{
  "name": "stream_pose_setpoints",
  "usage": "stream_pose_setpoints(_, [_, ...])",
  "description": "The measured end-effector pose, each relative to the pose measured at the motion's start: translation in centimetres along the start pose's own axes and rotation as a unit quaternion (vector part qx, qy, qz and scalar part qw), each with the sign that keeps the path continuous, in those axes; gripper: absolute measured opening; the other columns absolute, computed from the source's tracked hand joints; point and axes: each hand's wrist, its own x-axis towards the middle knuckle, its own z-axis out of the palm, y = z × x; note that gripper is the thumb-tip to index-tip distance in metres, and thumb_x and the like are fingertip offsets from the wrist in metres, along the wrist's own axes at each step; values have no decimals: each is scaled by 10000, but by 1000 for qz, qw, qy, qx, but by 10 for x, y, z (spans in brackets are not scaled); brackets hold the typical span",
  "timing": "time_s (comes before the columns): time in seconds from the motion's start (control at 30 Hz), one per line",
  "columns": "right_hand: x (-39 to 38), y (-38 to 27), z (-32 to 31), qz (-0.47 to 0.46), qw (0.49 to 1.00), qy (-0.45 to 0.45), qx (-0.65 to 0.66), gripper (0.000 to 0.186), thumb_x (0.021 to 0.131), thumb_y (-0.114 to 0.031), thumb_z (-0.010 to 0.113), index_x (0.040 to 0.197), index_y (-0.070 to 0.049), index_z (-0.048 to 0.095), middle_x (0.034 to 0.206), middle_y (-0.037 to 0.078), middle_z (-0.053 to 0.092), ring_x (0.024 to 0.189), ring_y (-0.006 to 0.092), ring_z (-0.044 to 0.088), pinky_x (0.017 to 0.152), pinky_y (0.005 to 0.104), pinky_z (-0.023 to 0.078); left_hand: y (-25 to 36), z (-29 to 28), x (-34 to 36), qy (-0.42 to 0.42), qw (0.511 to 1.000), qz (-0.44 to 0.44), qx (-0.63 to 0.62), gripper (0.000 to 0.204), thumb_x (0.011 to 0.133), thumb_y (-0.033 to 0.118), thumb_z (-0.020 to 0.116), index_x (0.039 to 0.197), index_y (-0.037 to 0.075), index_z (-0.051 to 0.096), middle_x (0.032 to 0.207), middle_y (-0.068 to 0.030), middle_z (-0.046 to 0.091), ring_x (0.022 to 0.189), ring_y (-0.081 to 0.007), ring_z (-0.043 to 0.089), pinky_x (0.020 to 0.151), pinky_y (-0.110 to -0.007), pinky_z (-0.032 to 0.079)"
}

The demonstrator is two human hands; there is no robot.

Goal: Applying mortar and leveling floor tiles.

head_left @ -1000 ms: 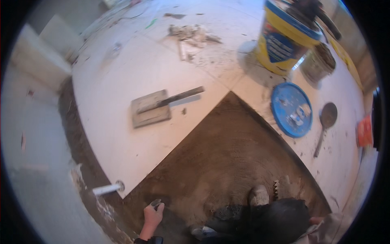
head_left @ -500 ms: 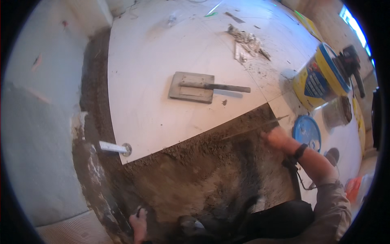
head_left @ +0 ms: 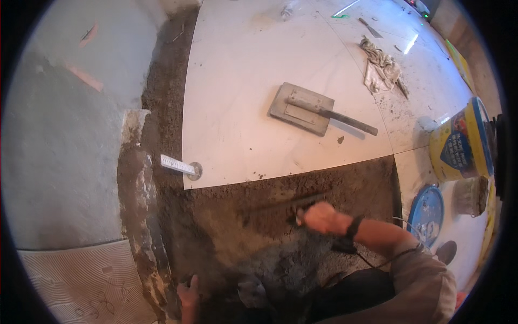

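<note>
My right hand (head_left: pixel 319 217) is closed round the handle of a trowel; its long thin blade (head_left: pixel 280 204), smeared by motion, lies across the brown mortar bed (head_left: pixel 232 216) in front of me. At the bed's near left, my left hand (head_left: pixel 188 294) is low over the mortar, fingers apart, holding nothing that I can see. Beyond the bed's far edge is a large white floor tile (head_left: pixel 232 129). On it rests a float (head_left: pixel 302 108) with a grey handle, and a white folded strip like a ruler (head_left: pixel 178 164) stands by the tile's near left corner.
A grey wall (head_left: pixel 81 146) rises on the left, with a comb-ridged tile (head_left: pixel 86 281) below it. At right stand a yellow-and-blue bucket (head_left: pixel 458 143), a blue lid (head_left: pixel 426 216) and a small mortar-smeared tub (head_left: pixel 470 195). A dirty rag (head_left: pixel 382 67) and a scraper (head_left: pixel 370 28) lie farther back.
My right hand has swept the trowel leftward and nearer across the mortar. My left hand's fingers have shifted slightly. The view has turned, so the tile and float sit farther right in the picture.
</note>
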Motion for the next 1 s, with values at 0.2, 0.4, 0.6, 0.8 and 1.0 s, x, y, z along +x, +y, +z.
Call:
stream_pose_setpoints(0.2, [-103, 23, 48, 99, 986, 62, 115, 230, 924, -283, 509, 1078, -128, 581, 713, 114, 670, 695, 311, 678, 575, 436, 520, 19, 12, 11, -80, 994, -57, -44, 282, 867, 116, 687, 1082, -62, 649, 898, -71, 670, 813, -147, 606, 698, -306, 502])
stream_pose_setpoints(0.4, [-173, 143, 47, 247, 949, 192, -35, 303, 914, -362, 539, 1020, -78, 551, 613, 138, 624, 556, 328, 629, 483, 448, 462, -7, -16, 28, -105, 977, -25, 182, 392, 971, 360, 550, 1041, -4, 676, 887, -117, 614, 771, -249, 582, 671, -363, 464])
stream_pose_setpoints(0.6, [-76, 123, 22, 157, 963, 217, -5, 302, 850, -211, 550, 1121, -77, 556, 669, 145, 654, 598, 329, 648, 515, 437, 486, -18, 0, 41, -96, 995, 3, 5, 269, 888, 178, 690, 1008, -60, 648, 815, -78, 652, 651, -140, 616, 586, -286, 503])
stream_pose_setpoints(0.8, [38, -6, -48, -19, 943, 317, 95, 184, 832, -169, 548, 990, -75, 535, 669, 168, 648, 620, 358, 649, 552, 469, 499, 34, -4, 15, -92, 994, -46, -26, 188, 913, 137, 653, 1003, -29, 649, 792, -57, 642, 687, -171, 654, 580, -297, 526])
stream_pose_setpoints(1.0, [4, -5, -44, 139, 974, 178, 4, 181, 889, -210, 530, 986, -59, 509, 596, 153, 616, 551, 342, 629, 500, 452, 484, 19, -36, -12, -8, 987, -153, -45, 193, 921, 91, 623, 1054, -49, 630, 879, -83, 661, 767, -179, 663, 622, -311, 546])
